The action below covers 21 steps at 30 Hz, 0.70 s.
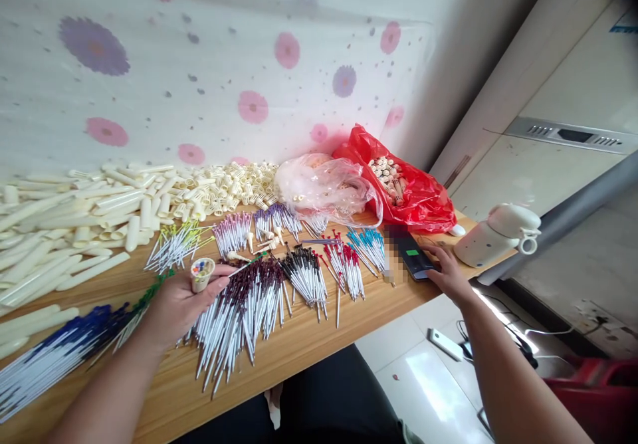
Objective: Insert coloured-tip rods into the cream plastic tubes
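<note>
My left hand point(182, 298) is closed around a short cream pen barrel point(201, 275), its open end facing up with coloured tips inside. A thin white pen refill with a green end point(248, 264) sticks out to the right from the same fingers. Below and beside that hand lies a big heap of dark maroon-ended refills point(239, 318). At the right of the table, my right hand point(448, 272) has its fingers stretched out, touching the edge of a black phone point(411, 254) that lies flat. A small green patch shows on its screen.
Blue-ended refills point(54, 344), black-ended point(305, 276), red-ended point(347, 268) and light-blue-ended point(367, 251) ones lie in bunches. Cream tubes point(90, 218) pile up at the left. A clear bag point(323, 188), a red bag point(423, 198) and a white bottle point(491, 238) stand further right.
</note>
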Tool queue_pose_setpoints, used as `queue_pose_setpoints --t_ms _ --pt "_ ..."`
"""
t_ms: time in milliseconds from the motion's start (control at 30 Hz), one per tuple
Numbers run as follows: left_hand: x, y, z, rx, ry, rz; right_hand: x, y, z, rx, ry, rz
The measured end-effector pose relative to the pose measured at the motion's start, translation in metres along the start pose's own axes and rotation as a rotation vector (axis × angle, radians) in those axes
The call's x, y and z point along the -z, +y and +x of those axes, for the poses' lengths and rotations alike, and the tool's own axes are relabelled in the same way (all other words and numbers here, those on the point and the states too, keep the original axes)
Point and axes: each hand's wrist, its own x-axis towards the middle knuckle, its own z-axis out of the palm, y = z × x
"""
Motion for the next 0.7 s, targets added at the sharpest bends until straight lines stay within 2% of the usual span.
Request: queue_pose_setpoints --t_ms 100,200,300,533,700 --pt "-0.002 0.012 0.000 -0.039 -0.044 0.028 0.000 0.000 0.000 -0.002 -0.004 0.010" --pt "-0.005 0.022 0.000 -0.095 0.002 0.068 0.000 0.001 0.000 -0.005 -0.004 0.016" --pt "-0.007 0.025 0.001 -0.090 0.001 0.059 0.000 0.001 0.001 -0.007 0.000 0.019" --pt "-0.006 0.018 0.001 -0.095 -0.023 0.040 0.000 -0.001 0.003 -0.004 0.008 0.005" --pt "-0.006 0.010 0.000 -0.078 0.042 0.018 -0.002 0.000 0.003 0.007 0.019 -0.004"
